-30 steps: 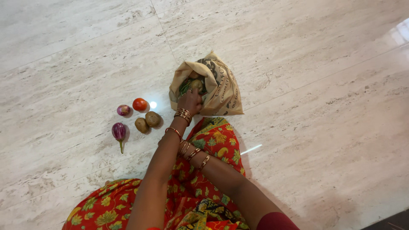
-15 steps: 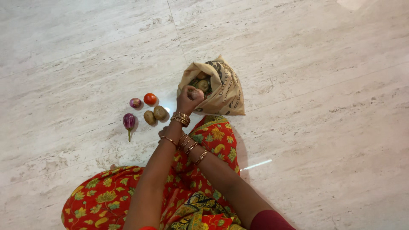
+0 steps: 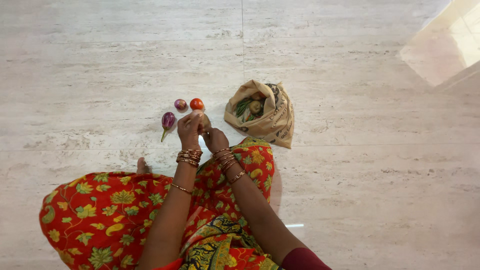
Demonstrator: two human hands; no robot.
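My left hand (image 3: 190, 129) is raised over a small pile of vegetables on the floor, its fingers closed against a brown potato (image 3: 206, 121). My right hand (image 3: 215, 139) rests just beside it with curled fingers, touching the same spot; what it holds is hidden. Just beyond the hands lie a purple eggplant (image 3: 167, 120), a small purple onion (image 3: 180, 104) and a red tomato (image 3: 196, 103). To the right, a tan paper bag (image 3: 272, 120) stands open with greens and another potato inside.
I sit on a pale marble floor (image 3: 350, 190), with red flowered cloth (image 3: 100, 210) spread over my legs at the lower left. A bare toe (image 3: 142, 165) shows at the cloth's edge. A bright sunlit patch (image 3: 450, 40) lies at the upper right.
My left hand has left the bag's mouth and moved left to the vegetable pile, bringing a brown potato. The two potatoes that lay there are now hidden behind my hands.
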